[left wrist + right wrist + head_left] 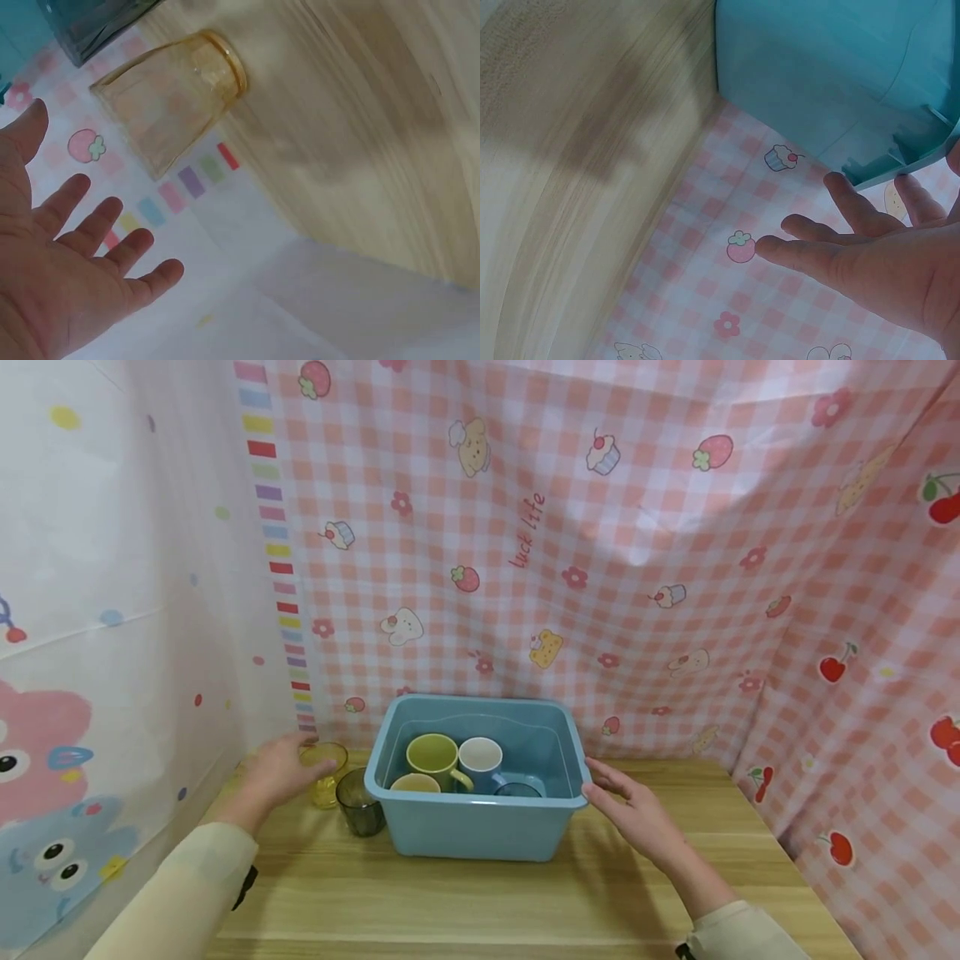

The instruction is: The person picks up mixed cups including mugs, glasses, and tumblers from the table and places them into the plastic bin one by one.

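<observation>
A blue plastic bin (480, 828) stands on the wooden table against the back cloth. Inside it are a green mug (432, 750), a white-and-blue mug (481, 757), a yellowish cup (415, 783) and a dark glass rim (517, 790). My right hand (637, 814) is at the bin's right side, fingers extended, with fingertips right at the rim in the right wrist view. Left of the bin stand a dark grey glass (362, 814) and an amber glass (169, 101). My left hand (276, 774) hovers beside the amber glass, fingers spread and holding nothing.
A pink checked cloth (510, 527) hangs behind the table, and printed cloths close off the left and right sides. Bare wooden tabletop (450, 902) lies in front of the bin and to its right.
</observation>
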{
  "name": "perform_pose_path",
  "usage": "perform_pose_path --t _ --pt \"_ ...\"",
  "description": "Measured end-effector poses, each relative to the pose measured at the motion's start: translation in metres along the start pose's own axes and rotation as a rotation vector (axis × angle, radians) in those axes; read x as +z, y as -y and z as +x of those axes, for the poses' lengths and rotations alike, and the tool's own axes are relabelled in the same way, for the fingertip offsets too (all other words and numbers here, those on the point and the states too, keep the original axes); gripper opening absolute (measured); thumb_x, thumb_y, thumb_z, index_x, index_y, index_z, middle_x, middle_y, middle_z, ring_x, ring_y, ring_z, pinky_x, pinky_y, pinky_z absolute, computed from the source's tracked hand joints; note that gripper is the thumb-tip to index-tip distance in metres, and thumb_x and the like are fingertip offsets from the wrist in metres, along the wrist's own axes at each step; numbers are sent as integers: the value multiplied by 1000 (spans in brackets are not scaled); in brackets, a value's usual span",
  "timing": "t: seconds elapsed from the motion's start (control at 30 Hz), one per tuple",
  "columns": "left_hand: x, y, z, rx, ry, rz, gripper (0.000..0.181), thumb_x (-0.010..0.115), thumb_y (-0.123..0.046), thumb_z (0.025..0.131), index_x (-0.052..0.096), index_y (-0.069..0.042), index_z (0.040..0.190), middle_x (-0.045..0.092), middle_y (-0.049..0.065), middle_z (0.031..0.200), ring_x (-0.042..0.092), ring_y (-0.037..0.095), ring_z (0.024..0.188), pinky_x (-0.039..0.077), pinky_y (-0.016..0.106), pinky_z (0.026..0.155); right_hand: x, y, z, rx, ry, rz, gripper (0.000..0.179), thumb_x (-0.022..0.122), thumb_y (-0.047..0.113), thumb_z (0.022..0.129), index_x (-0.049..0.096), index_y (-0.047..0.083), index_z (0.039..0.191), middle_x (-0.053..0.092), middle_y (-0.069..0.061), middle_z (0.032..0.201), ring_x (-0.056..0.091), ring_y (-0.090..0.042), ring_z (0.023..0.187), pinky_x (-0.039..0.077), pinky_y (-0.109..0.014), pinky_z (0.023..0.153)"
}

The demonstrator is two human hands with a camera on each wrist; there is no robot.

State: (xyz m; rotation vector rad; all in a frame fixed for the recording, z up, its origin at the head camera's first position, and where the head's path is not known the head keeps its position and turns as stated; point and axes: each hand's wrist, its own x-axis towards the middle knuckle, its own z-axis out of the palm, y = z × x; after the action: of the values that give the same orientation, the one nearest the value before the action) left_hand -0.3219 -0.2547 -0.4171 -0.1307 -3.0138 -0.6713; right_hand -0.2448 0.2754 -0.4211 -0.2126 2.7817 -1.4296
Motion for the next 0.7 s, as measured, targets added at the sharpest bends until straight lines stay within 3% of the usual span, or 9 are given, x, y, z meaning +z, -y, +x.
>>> perform_pose_path --t 0.2,0.37,0.53,0.7 --pt "13 0 10 -62 -15 44 77 66 -52 102 50 -1 156 48 32 159 44 62 142 36 80 112 0 -1 0 -2 2 5 64 60 54 107 45 28 164 56 -22 158 51 -43 149 50 -65 113" --pt "17 0 13 -102 -1 58 81 66 -55 101 46 -3 160 43 33 162 33 67 145 28 86 112 0 -3 1 -8 -4 14 63 60 53 107 46 29 164 57 -21 158 51 -43 148 51 -65 112" --pt "20 2 14 -120 16 121 85 64 -59 101 41 -7 164 39 31 165 24 71 147 20 92 110 0 -3 0 -8 -5 23 63 61 52 107 46 28 164 57 -22 157 52 -44 148 51 -64 112" --pt "23 4 16 -129 27 125 88 63 -62 100 39 -7 165 39 33 165 22 73 148 11 95 110 0 -2 0 -6 -8 19 63 61 52 107 46 27 164 57 -22 157 51 -43 148 51 -64 112"
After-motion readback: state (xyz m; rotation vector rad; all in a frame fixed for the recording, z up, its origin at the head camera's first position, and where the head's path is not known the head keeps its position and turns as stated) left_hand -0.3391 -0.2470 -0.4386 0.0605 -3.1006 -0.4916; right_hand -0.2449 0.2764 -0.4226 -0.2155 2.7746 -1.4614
